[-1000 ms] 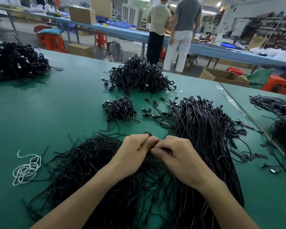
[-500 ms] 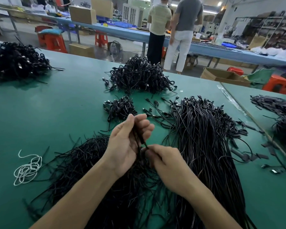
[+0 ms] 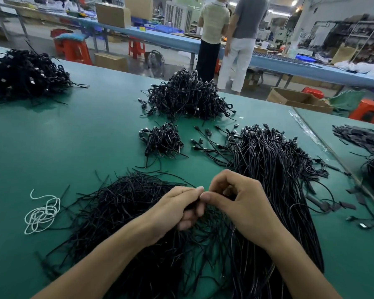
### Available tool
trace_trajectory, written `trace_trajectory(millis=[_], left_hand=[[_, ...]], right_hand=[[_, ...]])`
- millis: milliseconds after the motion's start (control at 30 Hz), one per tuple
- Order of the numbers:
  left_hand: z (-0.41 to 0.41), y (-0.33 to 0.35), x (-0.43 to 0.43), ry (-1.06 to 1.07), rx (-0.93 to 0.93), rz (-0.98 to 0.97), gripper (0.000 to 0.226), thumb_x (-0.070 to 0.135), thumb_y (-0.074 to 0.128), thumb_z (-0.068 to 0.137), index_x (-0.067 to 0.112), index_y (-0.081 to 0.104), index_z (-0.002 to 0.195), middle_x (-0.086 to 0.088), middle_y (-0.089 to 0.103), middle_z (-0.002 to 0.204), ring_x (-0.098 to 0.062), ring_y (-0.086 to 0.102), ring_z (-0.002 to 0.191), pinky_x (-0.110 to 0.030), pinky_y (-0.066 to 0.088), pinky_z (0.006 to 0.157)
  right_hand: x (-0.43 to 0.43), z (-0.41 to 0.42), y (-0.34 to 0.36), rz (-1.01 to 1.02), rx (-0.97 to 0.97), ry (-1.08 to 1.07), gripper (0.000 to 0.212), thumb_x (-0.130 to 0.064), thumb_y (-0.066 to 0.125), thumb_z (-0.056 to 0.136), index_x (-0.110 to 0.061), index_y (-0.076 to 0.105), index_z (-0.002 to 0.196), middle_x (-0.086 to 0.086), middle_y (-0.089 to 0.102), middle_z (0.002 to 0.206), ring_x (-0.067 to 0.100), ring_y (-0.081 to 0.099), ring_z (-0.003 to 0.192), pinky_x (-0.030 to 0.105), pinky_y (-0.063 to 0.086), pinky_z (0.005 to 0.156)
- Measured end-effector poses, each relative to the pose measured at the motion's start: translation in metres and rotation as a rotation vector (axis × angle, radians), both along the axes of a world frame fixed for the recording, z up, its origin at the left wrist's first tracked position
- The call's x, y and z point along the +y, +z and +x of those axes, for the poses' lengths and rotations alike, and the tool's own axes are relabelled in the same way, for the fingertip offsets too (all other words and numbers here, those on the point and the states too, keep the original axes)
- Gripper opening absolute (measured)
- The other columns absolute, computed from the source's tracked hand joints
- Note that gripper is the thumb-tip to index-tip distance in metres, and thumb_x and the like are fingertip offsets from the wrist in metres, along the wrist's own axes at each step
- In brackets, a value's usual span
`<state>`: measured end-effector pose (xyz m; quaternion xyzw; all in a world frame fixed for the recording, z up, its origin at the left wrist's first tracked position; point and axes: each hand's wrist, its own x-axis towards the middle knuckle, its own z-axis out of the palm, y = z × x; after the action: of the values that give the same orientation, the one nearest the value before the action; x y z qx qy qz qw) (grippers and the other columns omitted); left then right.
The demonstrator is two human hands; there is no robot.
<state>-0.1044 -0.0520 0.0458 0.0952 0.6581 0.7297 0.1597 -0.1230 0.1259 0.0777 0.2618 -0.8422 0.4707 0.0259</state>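
My left hand (image 3: 177,210) and my right hand (image 3: 240,201) meet fingertip to fingertip just above a loose heap of thin black ties (image 3: 121,208) on the green table (image 3: 78,137). The left hand's fingers are curled round a black cable, and the right hand pinches the same cable between thumb and forefinger. What lies inside the fists is hidden. A long bundle of straight black cables (image 3: 274,180) with plugs at the far end runs under my right wrist.
A small pile of coiled cables (image 3: 162,139) and a bigger one (image 3: 188,98) lie ahead; another pile (image 3: 24,74) sits far left. White string (image 3: 42,212) lies at the left. More cables (image 3: 367,143) on the right table. Two people (image 3: 227,39) stand beyond the table edge.
My left hand, raised and half open half a second ago, has come down and curled round the cable. My right hand has lifted to meet it, as it did one second ago.
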Motion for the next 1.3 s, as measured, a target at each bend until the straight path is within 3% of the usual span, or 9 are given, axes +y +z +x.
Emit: trace_trajectory(millis=[200,400,533,633,767,900,1033,1200,1300], left_hand=[[0.0,0.007,-0.01,-0.039,-0.119,0.184,0.045,0.045,0.051,0.089,0.022,0.039,0.052,0.005,0.032,0.045,-0.01,0.033,0.037,-0.017,0.029,0.04],[-0.002,0.002,-0.003,0.096,-0.034,0.047,0.046,0.047,0.05,0.091,0.024,0.044,0.052,-0.001,0.046,0.058,-0.014,0.049,0.057,-0.023,0.042,0.06],[-0.005,0.006,-0.001,0.12,-0.234,0.334,0.028,0.024,0.051,0.096,0.012,0.065,0.075,-0.01,0.063,0.078,-0.019,0.064,0.077,-0.047,0.058,0.082],[-0.004,0.01,-0.003,0.0,-0.401,0.387,0.029,0.031,0.044,0.088,0.013,0.062,0.075,-0.009,0.063,0.068,-0.022,0.067,0.063,-0.038,0.058,0.054],[-0.008,-0.002,-0.006,0.06,-0.414,0.17,0.056,0.046,0.031,0.101,0.007,0.059,0.072,-0.007,0.054,0.055,-0.01,0.035,0.033,-0.012,0.024,0.03],[-0.013,-0.013,-0.015,0.201,-0.319,-0.014,0.054,0.047,0.038,0.103,0.015,0.065,0.069,0.003,0.036,0.049,-0.007,0.02,0.033,-0.011,0.016,0.031],[-0.015,-0.019,-0.038,0.382,-0.276,0.066,0.051,0.047,0.04,0.103,0.02,0.049,0.062,0.006,0.031,0.05,-0.008,0.02,0.037,-0.016,0.017,0.031],[-0.02,-0.021,-0.043,0.575,-0.25,0.15,0.059,0.048,0.037,0.105,0.023,0.041,0.052,-0.002,0.048,0.05,-0.016,0.045,0.039,-0.024,0.036,0.034],[-0.02,-0.021,-0.039,0.588,-0.216,0.157,0.055,0.048,0.034,0.106,0.02,0.041,0.059,-0.006,0.058,0.055,-0.019,0.052,0.04,-0.024,0.038,0.035]], right_hand=[[-0.001,-0.004,-0.006,-0.121,-0.233,0.162,0.017,-0.016,0.068,0.092,-0.028,0.061,0.083,-0.004,0.066,0.077,0.01,0.055,0.064,0.025,0.044,0.06],[-0.004,-0.002,0.002,0.152,0.017,0.051,0.019,-0.02,0.068,0.092,-0.028,0.057,0.079,-0.008,0.061,0.069,0.004,0.051,0.057,0.016,0.04,0.054],[-0.016,0.002,0.002,0.164,0.129,0.052,0.018,-0.015,0.065,0.095,-0.022,0.054,0.082,-0.012,0.056,0.068,0.003,0.056,0.065,0.009,0.04,0.054],[-0.022,-0.001,-0.002,0.206,0.161,0.074,0.018,-0.02,0.063,0.095,-0.025,0.05,0.083,-0.013,0.056,0.071,0.007,0.056,0.069,0.016,0.041,0.056],[-0.024,-0.012,-0.005,0.27,0.183,0.076,0.016,-0.024,0.062,0.095,-0.026,0.052,0.083,-0.011,0.059,0.069,0.007,0.057,0.07,0.026,0.047,0.059],[-0.02,-0.022,-0.013,0.244,0.157,-0.035,0.015,-0.042,0.063,0.093,-0.027,0.064,0.09,-0.014,0.064,0.08,0.001,0.06,0.079,0.015,0.047,0.068],[-0.015,-0.021,-0.029,0.244,-0.16,-0.202,0.044,-0.067,0.037,0.089,-0.028,0.056,0.088,-0.006,0.064,0.081,0.01,0.063,0.073,0.021,0.052,0.066],[-0.033,-0.007,-0.059,0.784,-0.174,-0.111,0.03,-0.048,0.055,0.097,-0.018,0.059,0.093,-0.001,0.06,0.093,0.02,0.061,0.083,0.035,0.052,0.071],[-0.042,-0.004,-0.067,0.854,-0.149,-0.142,0.018,-0.031,0.056,0.098,-0.014,0.059,0.099,0.003,0.058,0.104,0.024,0.059,0.093,0.036,0.051,0.074]])
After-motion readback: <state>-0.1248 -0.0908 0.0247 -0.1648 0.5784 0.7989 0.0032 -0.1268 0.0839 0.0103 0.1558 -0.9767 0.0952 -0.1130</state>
